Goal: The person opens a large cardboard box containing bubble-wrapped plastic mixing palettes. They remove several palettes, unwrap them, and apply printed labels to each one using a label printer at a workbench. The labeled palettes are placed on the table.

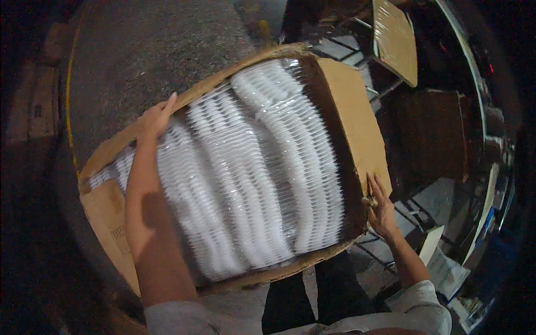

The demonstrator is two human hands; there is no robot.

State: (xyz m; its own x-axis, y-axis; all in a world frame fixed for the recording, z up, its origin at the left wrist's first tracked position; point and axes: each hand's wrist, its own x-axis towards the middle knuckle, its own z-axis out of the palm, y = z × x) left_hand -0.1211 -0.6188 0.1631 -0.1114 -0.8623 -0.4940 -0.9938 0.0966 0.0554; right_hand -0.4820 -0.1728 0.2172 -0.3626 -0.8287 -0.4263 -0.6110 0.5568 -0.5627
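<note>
A large open cardboard box (357, 120) sits tilted in front of me, its flaps folded outward. Inside, several rows of nested white plastic pieces (240, 167) lie packed side by side in clear film. My left hand (158, 117) reaches across the box and grips the rim of its far wall. At the near right corner, my right hand (381, 209) holds the box, with fingers lying along the right flap. A small dark spot shows by its thumb, too unclear to name. What supports the box underneath is hidden.
On the right stand a metal-framed stool or chair with a film-covered tan board (395, 42) and a brown carton (430, 134). Papers (446, 273) lie at the lower right. Another carton (39, 100) is at the far left, beyond a yellow floor line (69, 106).
</note>
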